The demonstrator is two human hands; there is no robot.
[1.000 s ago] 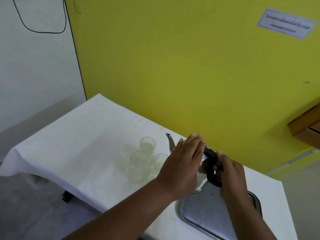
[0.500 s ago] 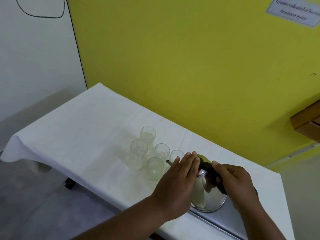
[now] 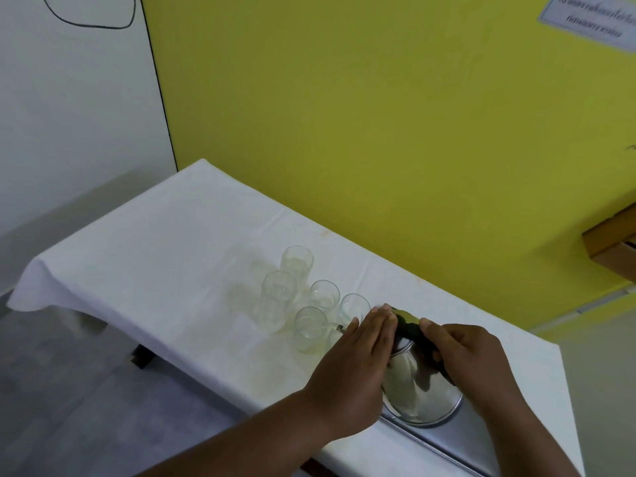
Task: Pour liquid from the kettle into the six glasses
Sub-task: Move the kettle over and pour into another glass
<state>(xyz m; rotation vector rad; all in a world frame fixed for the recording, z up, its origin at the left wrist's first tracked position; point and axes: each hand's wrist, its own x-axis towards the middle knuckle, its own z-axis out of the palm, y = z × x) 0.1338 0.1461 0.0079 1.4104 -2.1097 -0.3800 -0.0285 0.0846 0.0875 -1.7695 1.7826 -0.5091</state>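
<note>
A steel kettle is tipped to the left, its spout tip over the nearest short glasses. My right hand grips its black handle. My left hand lies flat on the lid, fingers together, and hides most of the spout. Clear glasses stand in a cluster on the white tablecloth: two tall ones at the left, short ones closer to the kettle, and one more partly hidden behind my left hand. I cannot see any liquid stream.
A silver tray lies under the kettle at the table's near right end. The yellow wall runs close behind the table. A wooden piece juts in at the right. The table's left end drops off to the grey floor.
The kettle has come down from above the tray and tipped left, so its spout now sits low by the short glasses. Both hands moved with it and kept their hold.
</note>
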